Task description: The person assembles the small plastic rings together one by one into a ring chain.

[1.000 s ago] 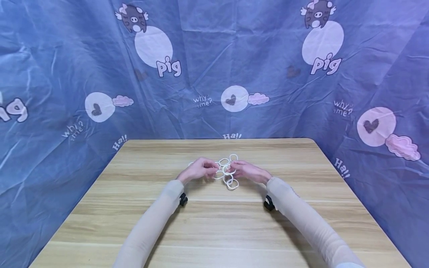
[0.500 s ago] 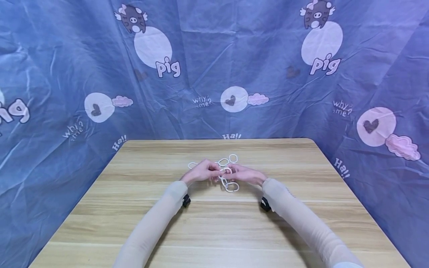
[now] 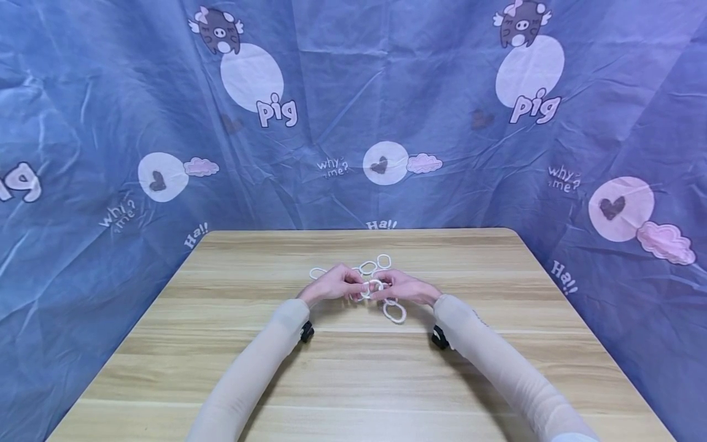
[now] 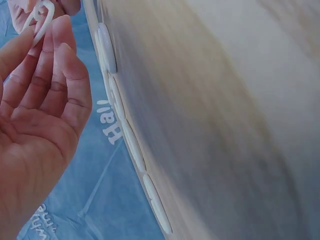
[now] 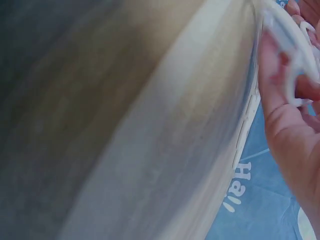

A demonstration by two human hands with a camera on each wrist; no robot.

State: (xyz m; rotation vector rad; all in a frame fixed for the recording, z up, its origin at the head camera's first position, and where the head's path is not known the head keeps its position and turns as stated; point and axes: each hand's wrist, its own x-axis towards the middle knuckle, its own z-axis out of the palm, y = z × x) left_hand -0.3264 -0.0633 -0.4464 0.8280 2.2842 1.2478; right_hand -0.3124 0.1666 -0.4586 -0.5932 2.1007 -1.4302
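In the head view, both hands meet over the middle of the table, fingertips close together. My left hand [image 3: 334, 283] pinches a white plastic chain link [image 4: 49, 24] between thumb and fingers, best seen in the left wrist view. My right hand [image 3: 407, 288] grips another white link, and a joined link [image 3: 405, 314] hangs below its fingers. Close to the camera in the right wrist view, linked white loops [image 5: 306, 42] cross the right hand's fingers. Part of the held links is hidden behind the fingers.
More white links lie in a row on the wooden table [image 3: 353, 380] beyond the hands, one behind the left hand [image 3: 317, 268] and another at the far right end [image 3: 390, 262]. A blue printed cloth [image 3: 331, 202] hangs around the table's back and sides.
Both hands have come closer together than a second ago, bringing the held links together. The hanging link has swung to the right, below the right hand.
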